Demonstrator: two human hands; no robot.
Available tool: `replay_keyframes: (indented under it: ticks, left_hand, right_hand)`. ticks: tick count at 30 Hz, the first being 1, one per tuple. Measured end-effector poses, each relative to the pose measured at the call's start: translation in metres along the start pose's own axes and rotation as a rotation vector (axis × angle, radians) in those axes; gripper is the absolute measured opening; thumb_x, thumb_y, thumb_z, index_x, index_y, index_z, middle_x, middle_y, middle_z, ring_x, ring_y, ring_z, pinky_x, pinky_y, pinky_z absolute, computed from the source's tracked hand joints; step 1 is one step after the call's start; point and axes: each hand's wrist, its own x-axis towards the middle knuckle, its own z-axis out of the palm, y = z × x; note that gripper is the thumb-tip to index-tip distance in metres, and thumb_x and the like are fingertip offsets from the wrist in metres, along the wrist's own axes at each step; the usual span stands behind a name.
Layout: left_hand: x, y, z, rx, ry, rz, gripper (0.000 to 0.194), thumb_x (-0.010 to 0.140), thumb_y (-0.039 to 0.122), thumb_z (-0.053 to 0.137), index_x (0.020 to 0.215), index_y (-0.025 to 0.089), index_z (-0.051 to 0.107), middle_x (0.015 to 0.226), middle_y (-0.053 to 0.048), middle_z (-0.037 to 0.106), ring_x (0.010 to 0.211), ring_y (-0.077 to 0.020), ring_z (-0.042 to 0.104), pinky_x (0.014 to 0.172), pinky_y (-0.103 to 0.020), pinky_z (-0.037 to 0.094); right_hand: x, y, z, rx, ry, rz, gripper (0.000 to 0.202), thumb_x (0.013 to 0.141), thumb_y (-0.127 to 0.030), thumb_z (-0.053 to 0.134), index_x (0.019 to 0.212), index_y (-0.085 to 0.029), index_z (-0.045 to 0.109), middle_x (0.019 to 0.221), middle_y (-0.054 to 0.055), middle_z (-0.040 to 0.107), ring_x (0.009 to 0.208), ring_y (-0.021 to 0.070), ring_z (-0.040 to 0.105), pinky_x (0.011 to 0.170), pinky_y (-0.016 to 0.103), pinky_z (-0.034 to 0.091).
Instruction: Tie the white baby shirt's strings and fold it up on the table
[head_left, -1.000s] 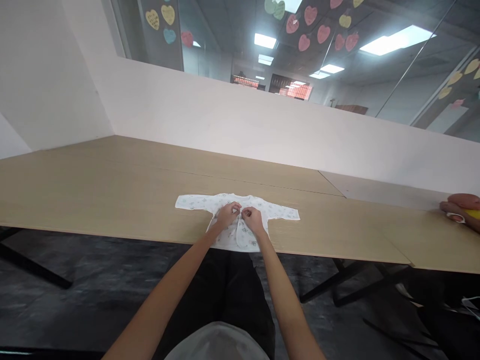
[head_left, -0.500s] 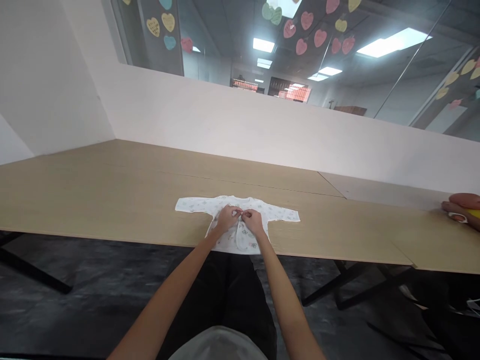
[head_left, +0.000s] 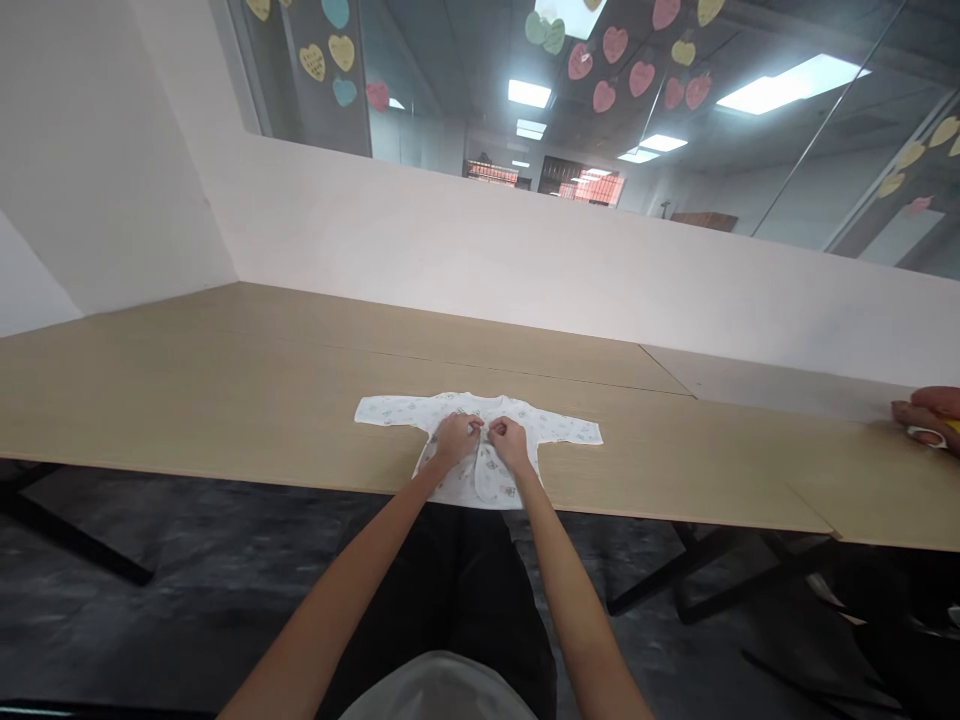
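Note:
A small white baby shirt [head_left: 491,480] with a faint printed pattern lies front up on the table, its long sleeves spread to both sides. Its rounded front flap overlaps below my hands, and the hem reaches the table's near edge. Over the left chest, my left hand [head_left: 457,437] is closed in a pinch at the front opening. My right hand [head_left: 510,441] is pinched too, just across a narrow gap from the left. What the fingertips grip is too small to see clearly; it appears to be part of the shirt's front.
The long wooden table [head_left: 225,390] runs along a white wall [head_left: 450,250] with a window above it, dotted with heart-shaped paper notes [head_left: 615,45]. At the far right edge, a person's hand [head_left: 919,415] rests near orange and yellow items. Black table legs [head_left: 720,570] stand below.
My hands have drawn slightly apart at the shirt's front, opening a small gap between the fingertips. The shirt lies in the same place; the camera view has shifted slightly.

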Motion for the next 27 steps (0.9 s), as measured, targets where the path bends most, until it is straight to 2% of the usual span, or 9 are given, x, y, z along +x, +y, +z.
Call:
replay_keyframes:
  ticks: [3,7,10,13,17,21,24,27]
  left_hand:
    - [-0.005,0.004,0.001,0.147,-0.006,0.004,0.025,0.085,0.018,0.05,0.092,0.017,0.073,0.097,-0.011,0.073,0.101,-0.0264,0.063,0.093,-0.038,0.045]
    - [-0.017,0.006,-0.002,0.288,-0.013,0.103,0.027,0.087,0.02,0.045,0.092,0.012,0.071,0.097,-0.016,0.07,0.102,-0.0296,0.061,0.092,-0.042,0.043]
    - [-0.025,0.007,-0.009,0.285,-0.051,0.109,0.027,0.088,0.02,0.046,0.092,0.013,0.071,0.097,-0.016,0.069,0.101,-0.0286,0.062,0.09,-0.04,0.044]
    - [-0.029,0.009,-0.017,0.239,-0.1,0.043,0.026,0.087,0.022,0.048,0.089,0.014,0.072,0.096,-0.014,0.07,0.1,-0.0276,0.063,0.091,-0.038,0.044]
    - [-0.028,0.008,-0.021,0.116,-0.192,-0.049,0.029,0.083,0.018,0.047,0.093,0.018,0.074,0.101,-0.009,0.073,0.101,-0.0235,0.065,0.09,-0.034,0.046]
    - [-0.026,0.002,-0.021,-0.072,-0.235,-0.069,0.04,0.078,0.011,0.045,0.1,0.024,0.075,0.107,-0.001,0.074,0.103,-0.0172,0.065,0.093,-0.028,0.046]
    - [-0.029,-0.001,-0.021,-0.127,-0.23,-0.075,0.041,0.079,0.011,0.045,0.102,0.025,0.076,0.109,0.0,0.074,0.104,-0.0168,0.065,0.096,-0.028,0.045]
    - [-0.034,0.0,-0.023,-0.126,-0.222,-0.036,0.033,0.083,0.019,0.049,0.1,0.025,0.077,0.107,-0.002,0.074,0.104,-0.0182,0.065,0.098,-0.029,0.044]
  right_hand:
    - [0.0,-0.002,0.001,-0.113,-0.027,-0.024,0.021,0.071,-0.01,0.053,0.079,-0.017,0.071,0.08,0.004,0.071,0.074,0.0158,0.063,0.073,0.024,0.046]
    - [-0.002,-0.01,-0.003,-0.292,-0.086,-0.08,0.024,0.082,-0.012,0.05,0.085,-0.015,0.074,0.093,0.009,0.071,0.084,0.0169,0.063,0.078,0.024,0.044]
    - [-0.009,-0.02,-0.009,-0.429,-0.183,-0.133,0.028,0.087,-0.011,0.046,0.091,-0.014,0.073,0.1,0.011,0.069,0.091,0.0176,0.062,0.081,0.024,0.042]
    - [-0.025,-0.03,-0.013,-0.504,-0.224,-0.163,0.029,0.09,-0.014,0.045,0.106,-0.013,0.07,0.107,0.012,0.066,0.098,0.0184,0.06,0.083,0.025,0.041]
    - [-0.05,-0.038,-0.008,-0.527,-0.218,-0.167,0.03,0.091,-0.018,0.046,0.113,-0.012,0.065,0.11,0.013,0.065,0.104,0.0208,0.059,0.085,0.026,0.041]
    - [-0.055,-0.042,-0.003,-0.522,-0.202,-0.128,0.03,0.087,-0.026,0.056,0.111,-0.012,0.066,0.112,0.014,0.065,0.106,0.0236,0.059,0.087,0.028,0.042]
    - [-0.05,-0.042,-0.006,-0.464,-0.203,-0.074,0.028,0.084,-0.017,0.054,0.109,-0.013,0.067,0.109,0.013,0.068,0.102,0.022,0.062,0.085,0.028,0.043]
    - [-0.045,-0.038,-0.014,-0.31,-0.172,0.015,0.034,0.079,-0.01,0.055,0.111,-0.015,0.068,0.097,0.008,0.072,0.095,0.0194,0.065,0.082,0.026,0.045]
